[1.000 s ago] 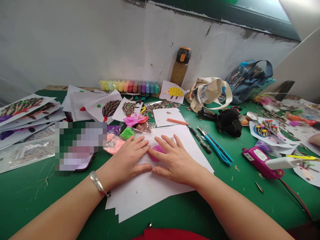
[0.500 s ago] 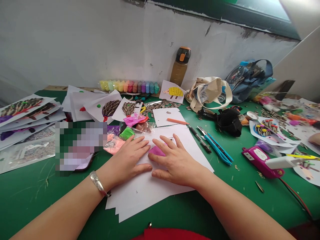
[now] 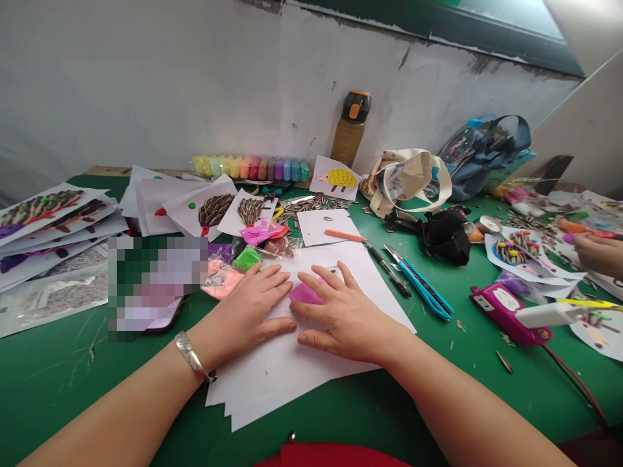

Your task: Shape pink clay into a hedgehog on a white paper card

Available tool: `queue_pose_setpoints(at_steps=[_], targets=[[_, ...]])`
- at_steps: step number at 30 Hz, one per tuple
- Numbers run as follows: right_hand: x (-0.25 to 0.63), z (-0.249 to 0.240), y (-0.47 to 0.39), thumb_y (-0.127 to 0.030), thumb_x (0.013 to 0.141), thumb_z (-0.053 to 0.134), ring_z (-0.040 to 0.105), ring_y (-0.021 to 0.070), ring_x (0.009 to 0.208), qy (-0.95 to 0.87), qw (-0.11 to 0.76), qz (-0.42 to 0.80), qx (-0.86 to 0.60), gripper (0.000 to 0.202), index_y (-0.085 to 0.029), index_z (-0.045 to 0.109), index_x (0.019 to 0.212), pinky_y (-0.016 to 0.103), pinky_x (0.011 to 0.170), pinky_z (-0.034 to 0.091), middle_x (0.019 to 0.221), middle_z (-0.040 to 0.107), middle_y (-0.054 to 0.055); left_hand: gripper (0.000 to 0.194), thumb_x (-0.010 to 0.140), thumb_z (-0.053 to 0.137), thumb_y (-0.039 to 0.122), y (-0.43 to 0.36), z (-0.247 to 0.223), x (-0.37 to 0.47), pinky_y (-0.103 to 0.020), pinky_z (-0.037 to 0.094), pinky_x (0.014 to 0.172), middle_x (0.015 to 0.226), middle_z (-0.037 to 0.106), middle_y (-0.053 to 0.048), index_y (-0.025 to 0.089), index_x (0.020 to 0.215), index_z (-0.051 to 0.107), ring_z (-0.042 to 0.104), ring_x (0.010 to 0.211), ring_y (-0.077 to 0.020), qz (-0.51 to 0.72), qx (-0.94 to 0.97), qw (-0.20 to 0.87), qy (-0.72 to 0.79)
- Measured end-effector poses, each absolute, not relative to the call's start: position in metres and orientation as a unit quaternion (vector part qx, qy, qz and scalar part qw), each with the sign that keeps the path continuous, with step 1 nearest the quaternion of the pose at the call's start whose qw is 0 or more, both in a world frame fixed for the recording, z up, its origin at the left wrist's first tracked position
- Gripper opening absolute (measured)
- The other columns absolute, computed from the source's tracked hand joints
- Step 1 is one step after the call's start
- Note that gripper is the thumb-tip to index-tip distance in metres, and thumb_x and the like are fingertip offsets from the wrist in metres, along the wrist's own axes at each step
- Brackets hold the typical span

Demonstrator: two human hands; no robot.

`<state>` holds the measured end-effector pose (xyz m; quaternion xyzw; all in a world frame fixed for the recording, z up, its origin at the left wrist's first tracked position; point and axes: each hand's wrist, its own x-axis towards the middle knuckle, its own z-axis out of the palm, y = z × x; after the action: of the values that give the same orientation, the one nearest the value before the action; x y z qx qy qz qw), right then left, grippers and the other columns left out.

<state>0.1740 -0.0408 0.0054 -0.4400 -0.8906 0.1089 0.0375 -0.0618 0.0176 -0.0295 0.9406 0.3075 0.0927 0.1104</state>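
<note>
My left hand (image 3: pixel 260 305) lies flat on the stack of white paper (image 3: pixel 277 383), fingers stretched out and pointing forward. Facing it, my right hand (image 3: pixel 335 311) rests on the same paper with its fingers spread. Between the two hands shows a flat pink-purple piece of modelling clay (image 3: pixel 306 290), partly covered by my right fingers. Just beyond my left fingertips sit a green clay lump (image 3: pixel 247 258) and a packet of salmon-pink clay (image 3: pixel 222 281). To the right of the paper lie a black pen (image 3: pixel 389 271) and a blue craft knife (image 3: pixel 422 284).
An orange pencil (image 3: pixel 346 235) lies on a small white card. Sunflower seeds (image 3: pixel 318 203), a water bottle (image 3: pixel 351 126) and a tote bag (image 3: pixel 406 178) are at the back. Seed-covered pictures (image 3: pixel 43 211) are piled left. A magenta power strip (image 3: pixel 511 314) and another person's hand (image 3: pixel 601 253) are right.
The other person's hand has come further into view at the right edge, over the clay there. My own hands stay almost in place on the paper.
</note>
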Motion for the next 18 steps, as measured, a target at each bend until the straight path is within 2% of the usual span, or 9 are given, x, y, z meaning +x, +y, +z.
queue_pose_setpoints(at_steps=[7,13,18], targets=[[0.1754,0.0078,-0.0426,-0.060,0.097,0.047,0.026,0.0400,0.148,-0.890,0.039,0.114,-0.439,0.047,-0.033,0.062,0.133,0.073,0.115,0.011,0.155,0.043,0.011,0.064,0.091,0.059,0.059,0.0178,-0.0301,-0.0611,-0.064,0.025,0.119,0.146,0.055,-0.016,0.017,0.139,0.056,0.041,0.141,-0.0382,0.098,0.938,0.120,0.311],[0.1821,0.0080,-0.0436,-0.062,0.097,0.045,0.025,0.0389,0.149,-0.877,0.069,0.132,-0.457,0.048,-0.035,0.061,0.134,0.072,0.116,0.013,0.163,0.030,0.010,0.063,0.091,0.058,0.060,0.0174,-0.0287,-0.0610,-0.066,0.026,0.118,0.146,0.055,-0.015,0.017,0.138,0.058,0.041,0.141,-0.0395,0.098,0.935,0.129,0.315],[0.1776,0.0081,-0.0428,-0.059,0.097,0.049,0.027,0.0397,0.148,-0.889,0.051,0.128,-0.437,0.044,-0.033,0.065,0.129,0.073,0.115,0.012,0.156,0.041,0.012,0.065,0.091,0.057,0.060,0.0179,-0.0286,-0.0611,-0.065,0.024,0.119,0.148,0.054,-0.015,0.017,0.139,0.057,0.040,0.142,-0.0388,0.091,0.936,0.130,0.315]])
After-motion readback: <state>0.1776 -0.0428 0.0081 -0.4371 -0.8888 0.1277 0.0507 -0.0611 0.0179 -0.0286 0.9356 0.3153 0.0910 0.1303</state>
